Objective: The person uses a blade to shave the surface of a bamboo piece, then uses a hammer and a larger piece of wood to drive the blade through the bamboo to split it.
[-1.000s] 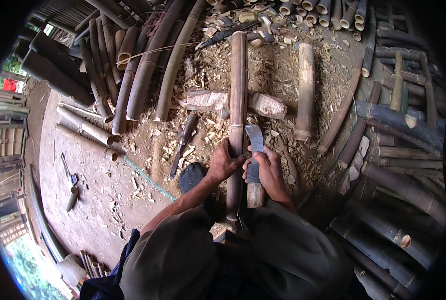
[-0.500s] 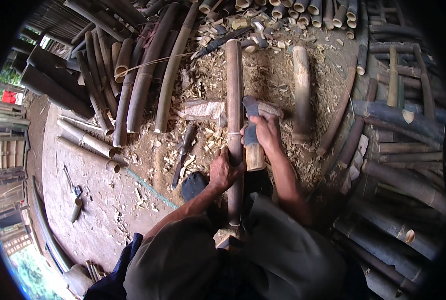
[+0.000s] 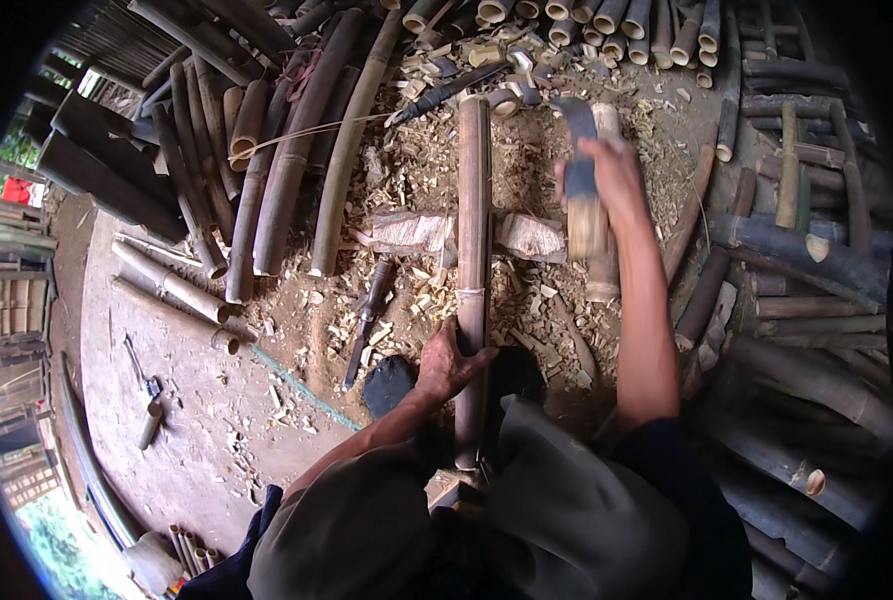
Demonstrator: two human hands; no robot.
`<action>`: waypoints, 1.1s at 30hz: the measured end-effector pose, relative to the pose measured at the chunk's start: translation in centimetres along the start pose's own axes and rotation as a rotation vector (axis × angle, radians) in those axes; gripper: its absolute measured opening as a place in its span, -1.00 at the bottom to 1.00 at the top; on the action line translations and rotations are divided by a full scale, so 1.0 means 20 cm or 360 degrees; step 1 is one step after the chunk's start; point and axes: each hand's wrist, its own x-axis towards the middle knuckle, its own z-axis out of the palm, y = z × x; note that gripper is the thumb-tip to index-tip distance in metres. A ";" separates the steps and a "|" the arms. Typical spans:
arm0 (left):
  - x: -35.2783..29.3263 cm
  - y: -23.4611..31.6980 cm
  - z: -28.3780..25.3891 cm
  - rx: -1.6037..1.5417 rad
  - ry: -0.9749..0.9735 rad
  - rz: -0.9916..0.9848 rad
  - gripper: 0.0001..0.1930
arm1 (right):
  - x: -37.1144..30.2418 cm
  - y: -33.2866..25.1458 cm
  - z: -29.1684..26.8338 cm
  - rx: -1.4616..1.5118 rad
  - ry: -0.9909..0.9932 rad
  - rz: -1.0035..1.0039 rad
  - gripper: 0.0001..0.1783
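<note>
A brown bamboo pole (image 3: pixel 475 200) lies lengthwise ahead of me, its near end between my legs. My left hand (image 3: pixel 449 365) grips the pole below a raised joint, with the thumb laid across it. Raised right of the pole, my right hand (image 3: pixel 617 185) is closed round a chopping tool (image 3: pixel 587 235) with a dark curved blade, a dark-wrapped middle and a thick wooden butt. The tool is slightly blurred and apart from the pole. Under the pole, a pale chopped log (image 3: pixel 417 235) lies crosswise.
A narrow dark-handled tool (image 3: pixel 370 310) lies on the ground left of the pole. Another bamboo length (image 3: pixel 603 282) is partly behind the raised tool. Wood chips cover the soil. Bamboo poles (image 3: pixel 302 150) lean at the left; more bamboo (image 3: pixel 817 370) is stacked at the right.
My right hand has lifted the chopping tool away from the pole, up and to the right. My left hand has slid slightly down along the pole.
</note>
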 end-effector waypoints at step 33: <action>-0.03 0.03 -0.03 0.0119 -0.0142 0.0010 -0.20 | 0.53 0.35 0.34 -0.0014 -0.0281 0.0110 -0.78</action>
